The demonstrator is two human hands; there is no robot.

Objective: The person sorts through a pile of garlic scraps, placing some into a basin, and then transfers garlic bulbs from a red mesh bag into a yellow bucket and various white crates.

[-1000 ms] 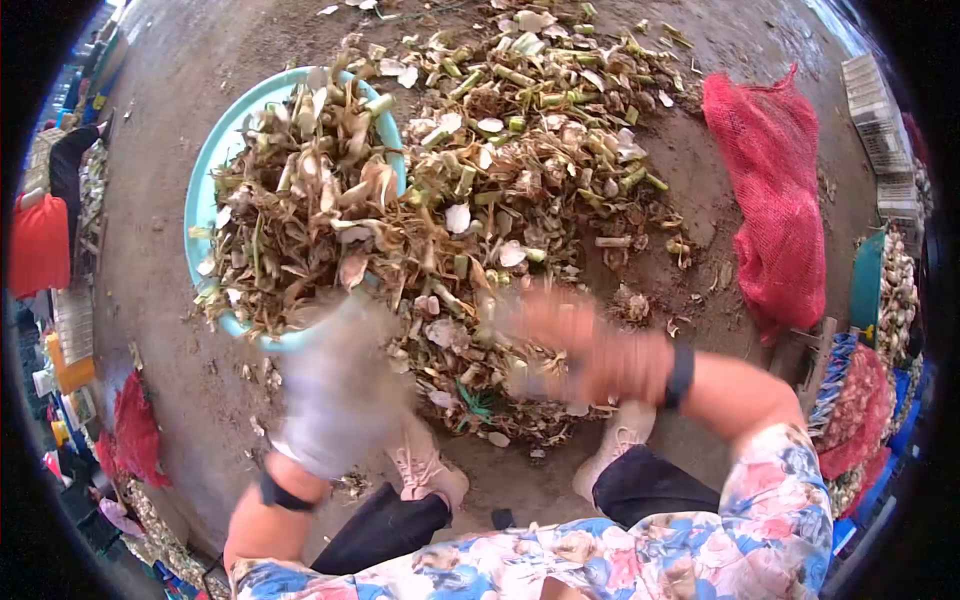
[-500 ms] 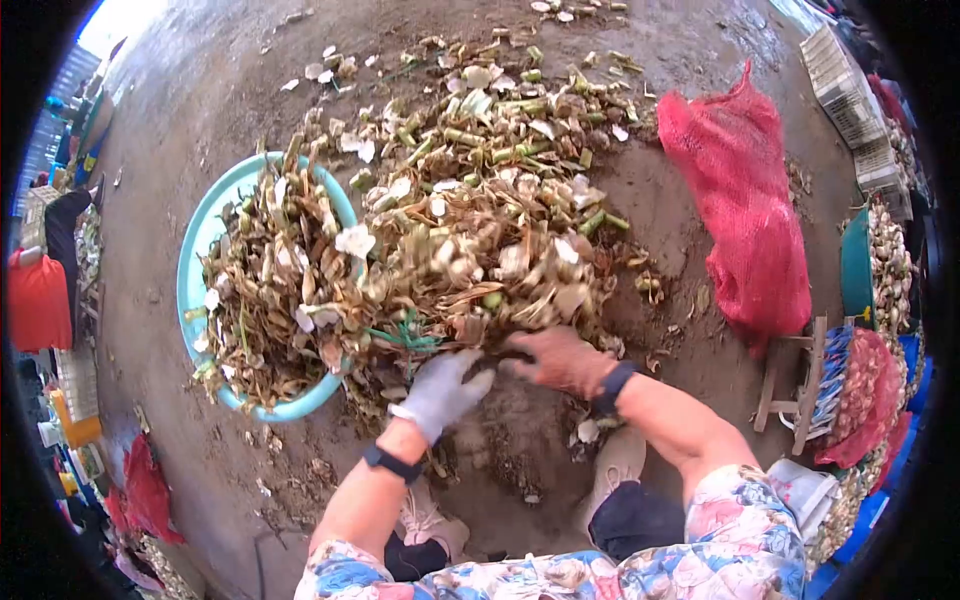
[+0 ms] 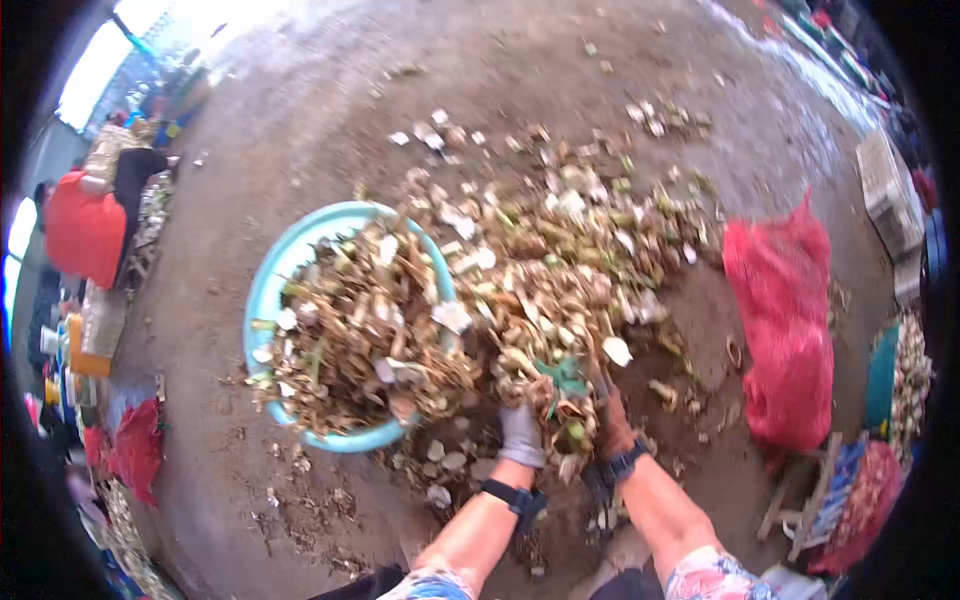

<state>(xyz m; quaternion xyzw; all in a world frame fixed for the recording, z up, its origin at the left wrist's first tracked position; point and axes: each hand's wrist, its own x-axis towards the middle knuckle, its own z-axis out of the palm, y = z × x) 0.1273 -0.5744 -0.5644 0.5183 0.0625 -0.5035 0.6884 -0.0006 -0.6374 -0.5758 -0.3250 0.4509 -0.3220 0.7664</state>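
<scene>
Fingers on both hands are buried in a clump of husks and stalks (image 3: 560,400), curled around it as far as I can tell, fingertips hidden. Left hand (image 3: 522,435) wears a pale glove, right hand (image 3: 615,430) a darker one, and they're scooping the clump up just beside the turquoise basin (image 3: 268,290). That basin's heaped with the same dry trimmings, spilling over its rim. More trimmings litter the dirt floor (image 3: 300,120) behind, with a red mesh sack (image 3: 785,330) off right.
</scene>
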